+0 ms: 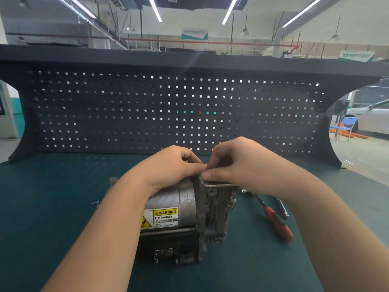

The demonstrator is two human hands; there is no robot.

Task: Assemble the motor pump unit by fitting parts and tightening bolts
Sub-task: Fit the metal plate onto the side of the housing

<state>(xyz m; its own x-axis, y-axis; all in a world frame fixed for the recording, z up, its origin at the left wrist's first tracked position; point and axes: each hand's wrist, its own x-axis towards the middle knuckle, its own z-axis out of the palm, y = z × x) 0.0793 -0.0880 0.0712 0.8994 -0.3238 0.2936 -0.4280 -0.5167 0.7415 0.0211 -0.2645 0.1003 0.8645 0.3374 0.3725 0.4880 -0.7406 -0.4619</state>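
Observation:
The motor pump unit [185,220] lies on its side on the green mat, its silver motor can with a yellow warning label to the left and the grey ribbed pump housing [219,209] to the right. My left hand [170,167] rests on top of the can with its fingers curled at the flange. My right hand [237,161] pinches the bent end of a slim metal hex key [221,185], which lies along the top of the housing. The key's tip and any bolt are hidden by my fingers.
A red-handled ratchet [275,220] and a dark metal bar [282,207] lie on the mat to the right of the unit. A small metal part [113,180] sits to the left. A black pegboard [168,110] closes off the back of the bench.

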